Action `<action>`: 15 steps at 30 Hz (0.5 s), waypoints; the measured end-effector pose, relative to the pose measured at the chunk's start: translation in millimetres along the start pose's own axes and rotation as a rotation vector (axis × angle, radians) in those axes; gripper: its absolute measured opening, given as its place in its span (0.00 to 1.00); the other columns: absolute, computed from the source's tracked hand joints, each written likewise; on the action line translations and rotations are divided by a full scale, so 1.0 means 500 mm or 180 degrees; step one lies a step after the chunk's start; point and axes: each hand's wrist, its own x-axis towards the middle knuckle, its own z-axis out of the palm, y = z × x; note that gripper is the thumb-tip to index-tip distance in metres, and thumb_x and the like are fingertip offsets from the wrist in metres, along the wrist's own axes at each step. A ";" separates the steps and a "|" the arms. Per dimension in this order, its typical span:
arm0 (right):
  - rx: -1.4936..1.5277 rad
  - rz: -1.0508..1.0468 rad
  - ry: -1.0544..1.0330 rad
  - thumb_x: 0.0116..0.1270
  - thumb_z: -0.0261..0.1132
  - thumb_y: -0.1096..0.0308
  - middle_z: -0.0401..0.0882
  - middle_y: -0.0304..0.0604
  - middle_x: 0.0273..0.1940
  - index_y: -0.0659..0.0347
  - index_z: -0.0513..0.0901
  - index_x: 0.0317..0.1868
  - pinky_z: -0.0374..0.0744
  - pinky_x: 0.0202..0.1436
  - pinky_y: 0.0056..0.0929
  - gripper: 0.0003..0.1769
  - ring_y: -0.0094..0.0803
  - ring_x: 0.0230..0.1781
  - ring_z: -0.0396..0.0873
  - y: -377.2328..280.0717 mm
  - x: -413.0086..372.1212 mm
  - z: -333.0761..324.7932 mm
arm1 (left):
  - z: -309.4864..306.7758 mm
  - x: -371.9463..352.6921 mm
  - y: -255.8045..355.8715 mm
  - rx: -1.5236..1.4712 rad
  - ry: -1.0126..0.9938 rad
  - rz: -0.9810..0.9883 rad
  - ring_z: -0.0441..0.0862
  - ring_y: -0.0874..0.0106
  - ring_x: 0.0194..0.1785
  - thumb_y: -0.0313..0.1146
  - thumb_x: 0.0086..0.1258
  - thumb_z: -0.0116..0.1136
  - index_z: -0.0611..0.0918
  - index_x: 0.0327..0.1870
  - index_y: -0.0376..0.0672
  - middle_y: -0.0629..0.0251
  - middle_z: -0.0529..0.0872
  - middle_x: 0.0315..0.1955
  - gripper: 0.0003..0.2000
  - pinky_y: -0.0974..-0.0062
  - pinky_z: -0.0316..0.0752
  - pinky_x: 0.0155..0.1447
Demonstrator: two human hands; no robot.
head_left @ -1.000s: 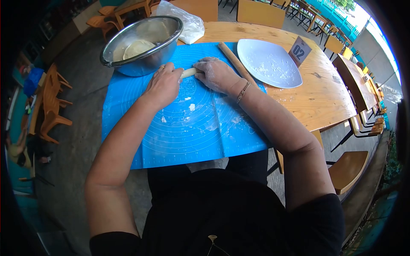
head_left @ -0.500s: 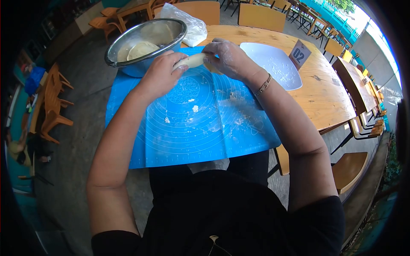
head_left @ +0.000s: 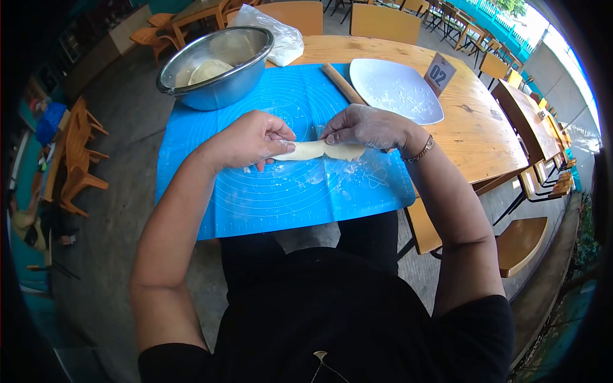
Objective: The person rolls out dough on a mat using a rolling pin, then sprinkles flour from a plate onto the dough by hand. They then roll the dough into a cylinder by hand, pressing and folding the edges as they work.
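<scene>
A strip of pale dough (head_left: 308, 150) stretches between my two hands, just above the blue mat (head_left: 255, 207). My left hand (head_left: 252, 140) pinches its left end between thumb and fingers. Dusted with flour, my right hand (head_left: 365, 127) grips the upper edge of the dough farther right, and a flap of dough hangs below those fingers. White flour and small dough crumbs are scattered on the mat beneath. Beyond my right hand lies a wooden rolling pin (head_left: 343, 84), its near end hidden behind that hand.
A metal bowl (head_left: 220, 96) with more dough (head_left: 209, 71) inside stands at the mat's back left, a plastic bag (head_left: 284, 45) behind it. To the right, a floured white plate (head_left: 396, 92) sits before a "02" table sign (head_left: 439, 73). Chairs surround the wooden table (head_left: 476, 137).
Both hands have come nearer to me with the dough, from the mat's far part to its middle. The dough now looks longer, and the rolling pin has come into view.
</scene>
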 end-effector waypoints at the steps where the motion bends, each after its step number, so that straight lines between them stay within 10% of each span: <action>1: -0.0009 -0.0001 0.0003 0.73 0.68 0.58 0.90 0.40 0.40 0.61 0.90 0.54 0.79 0.48 0.27 0.18 0.26 0.39 0.83 0.012 0.003 0.005 | 0.000 -0.003 0.006 0.0032 -0.0050 -0.0043 0.81 0.80 0.27 0.31 0.73 0.66 0.84 0.58 0.30 0.60 0.88 0.36 0.17 0.81 0.76 0.29; 7: 0.0327 -0.0258 -0.0239 0.68 0.70 0.58 0.86 0.42 0.32 0.63 0.90 0.50 0.80 0.27 0.26 0.18 0.27 0.25 0.81 0.011 0.000 0.011 | -0.037 0.010 0.027 0.0149 -0.0057 0.0088 0.80 0.80 0.27 0.33 0.74 0.64 0.83 0.57 0.31 0.63 0.86 0.34 0.17 0.82 0.76 0.29; 9: -0.0366 0.0064 0.0202 0.66 0.74 0.64 0.89 0.42 0.37 0.64 0.89 0.54 0.81 0.43 0.33 0.19 0.30 0.36 0.84 -0.015 0.008 0.007 | -0.047 0.032 0.018 0.0189 0.0050 0.0091 0.80 0.80 0.26 0.33 0.74 0.64 0.83 0.57 0.31 0.63 0.86 0.34 0.17 0.81 0.76 0.29; 15: -0.2109 -0.1014 0.1681 0.70 0.62 0.66 0.87 0.52 0.35 0.61 0.86 0.37 0.82 0.51 0.45 0.09 0.46 0.42 0.86 0.044 0.043 0.060 | -0.008 0.048 -0.030 0.0315 0.0532 -0.0178 0.81 0.77 0.27 0.34 0.74 0.65 0.84 0.54 0.32 0.63 0.86 0.32 0.15 0.78 0.77 0.30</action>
